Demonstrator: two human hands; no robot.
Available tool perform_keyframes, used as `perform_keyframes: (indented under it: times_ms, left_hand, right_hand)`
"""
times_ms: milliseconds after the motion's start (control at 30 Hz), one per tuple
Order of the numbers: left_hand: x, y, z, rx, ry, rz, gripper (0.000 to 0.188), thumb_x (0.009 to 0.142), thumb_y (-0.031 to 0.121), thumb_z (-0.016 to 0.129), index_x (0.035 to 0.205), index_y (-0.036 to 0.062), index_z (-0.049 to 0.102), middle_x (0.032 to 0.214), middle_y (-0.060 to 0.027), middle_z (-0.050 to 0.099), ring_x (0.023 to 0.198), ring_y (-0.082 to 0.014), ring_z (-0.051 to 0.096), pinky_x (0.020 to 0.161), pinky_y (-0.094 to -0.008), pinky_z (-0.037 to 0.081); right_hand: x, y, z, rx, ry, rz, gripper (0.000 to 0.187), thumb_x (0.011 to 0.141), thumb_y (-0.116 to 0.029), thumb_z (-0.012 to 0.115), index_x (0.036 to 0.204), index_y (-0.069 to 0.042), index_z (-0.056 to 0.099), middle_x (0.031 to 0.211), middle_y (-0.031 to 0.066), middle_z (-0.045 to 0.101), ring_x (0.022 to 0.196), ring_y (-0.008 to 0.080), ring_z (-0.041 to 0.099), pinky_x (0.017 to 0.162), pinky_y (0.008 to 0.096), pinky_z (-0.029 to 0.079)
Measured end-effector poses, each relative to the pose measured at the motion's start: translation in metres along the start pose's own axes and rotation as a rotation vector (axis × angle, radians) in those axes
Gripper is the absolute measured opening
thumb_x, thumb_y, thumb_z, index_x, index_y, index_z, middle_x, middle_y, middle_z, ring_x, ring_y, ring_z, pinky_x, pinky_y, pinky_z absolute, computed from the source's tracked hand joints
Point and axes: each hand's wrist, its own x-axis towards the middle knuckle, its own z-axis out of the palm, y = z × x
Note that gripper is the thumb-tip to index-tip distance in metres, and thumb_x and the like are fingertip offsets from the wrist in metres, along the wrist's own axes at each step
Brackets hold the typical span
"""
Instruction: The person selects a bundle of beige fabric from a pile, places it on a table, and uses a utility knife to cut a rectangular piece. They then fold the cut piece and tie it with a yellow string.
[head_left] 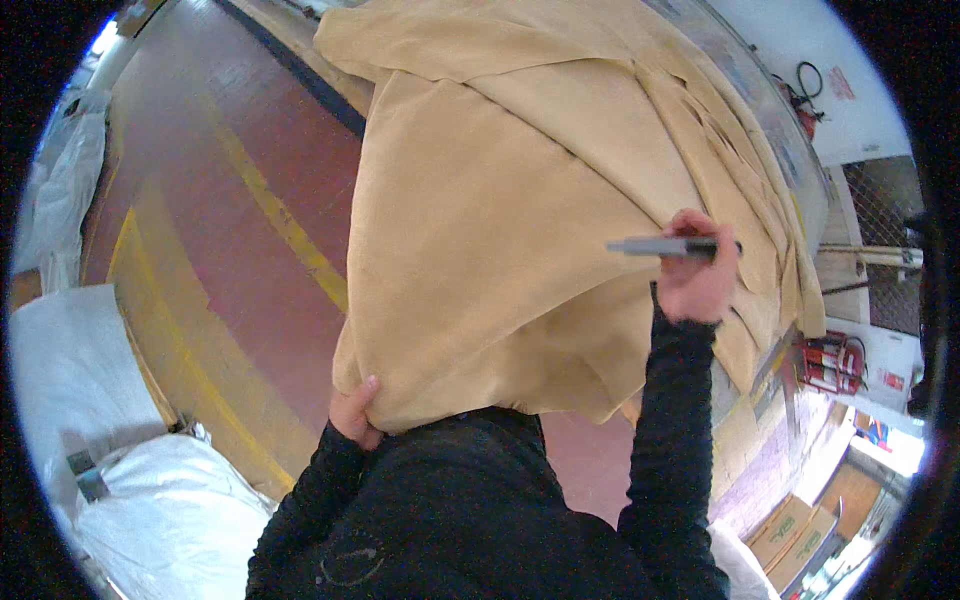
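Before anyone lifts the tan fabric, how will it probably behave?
The tan fabric is likely floppy: it sags in folds beside the right hand. Its broad, layered spread may make it heavy to lift whole. Its matte surface suggests little slipperiness.

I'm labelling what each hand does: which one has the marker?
The right hand: it grips the marker, while the left hand, lower in the picture, grips only an edge of the tan fabric.
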Motion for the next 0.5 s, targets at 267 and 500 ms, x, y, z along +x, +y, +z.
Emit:
perform_keyframes:
  times_ms: [267, 500]
  left_hand:
    - [-0.011, -0.012, -0.004, 0.096, 0.363, 0.124, 0.05, 0.088, 0.023, 0.062, 0.129, 0.0011, 0.044, 0.121, -0.0145, 0.056, 0.106, -0.0273, 0.057, 0.088, -0.0405, 0.049]
    - [0.002, -0.007, 0.005, 0.098, 0.61, 0.418, 0.043, 0.093, 0.031, 0.056, 0.12, -0.0024, 0.051, 0.112, -0.0129, 0.06, 0.098, -0.0226, 0.06, 0.083, -0.0368, 0.05]
  right_hand:
    - [0.022, 0.091, 0.023, 0.007, -0.369, 0.59, 0.047, 0.098, -0.045, 0.032, 0.102, -0.002, 0.051, 0.096, 0.02, 0.063, 0.065, 0.0271, 0.065, 0.061, 0.038, 0.057]
    - [0.008, 0.151, 0.008, 0.183, -0.593, 0.693, 0.041, 0.098, -0.039, 0.037, 0.109, -0.003, 0.054, 0.116, 0.0253, 0.058, 0.079, 0.0275, 0.067, 0.073, 0.0412, 0.057]
